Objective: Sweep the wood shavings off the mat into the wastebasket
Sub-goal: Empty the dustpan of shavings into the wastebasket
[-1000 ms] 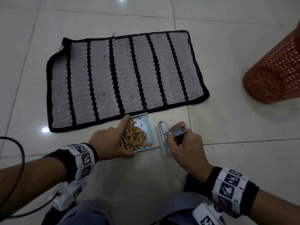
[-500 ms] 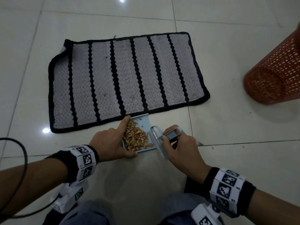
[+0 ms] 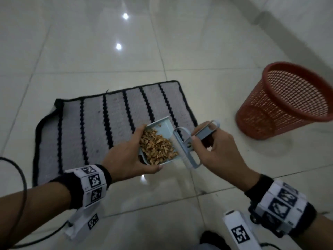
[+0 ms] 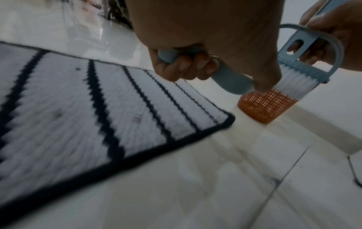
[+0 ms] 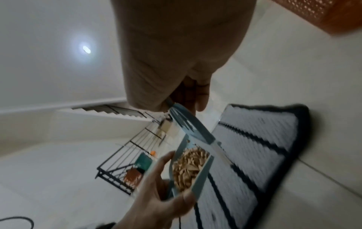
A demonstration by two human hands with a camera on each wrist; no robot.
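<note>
At the far left of the scene the grey mat with black zigzag stripes (image 3: 111, 123) is lying flat on the tiled floor (image 3: 180, 199), and its visible surface is showing only a few small dark specks, so the sweeping part of the job is looking finished, though the near right part of it is hidden behind the hands. Moving right, the left hand (image 3: 126, 157) is gripping the pale blue dustpan (image 3: 162, 125) with fingers curled under its handle and the thumb along its near edge; the left wrist view is confirming fingers wrapped around the handle. The pan is being held in the air above the mat's near right corner, and the wood shavings (image 3: 155, 147) are sitting heaped inside it, none visibly spilling. Just to its right, the right hand (image 3: 219, 152) is pinching the handle of the small blue hand brush (image 3: 187, 150), whose white bristles are lying against the pan's right edge as if guarding the load. Farther right, well apart from both hands, the red mesh wastebasket (image 3: 288, 101) is standing upright on the floor; nothing is visible through the part of its opening that shows. What is remaining, by this reckoning, is carrying the pan across to the basket and tipping the shavings in.
</note>
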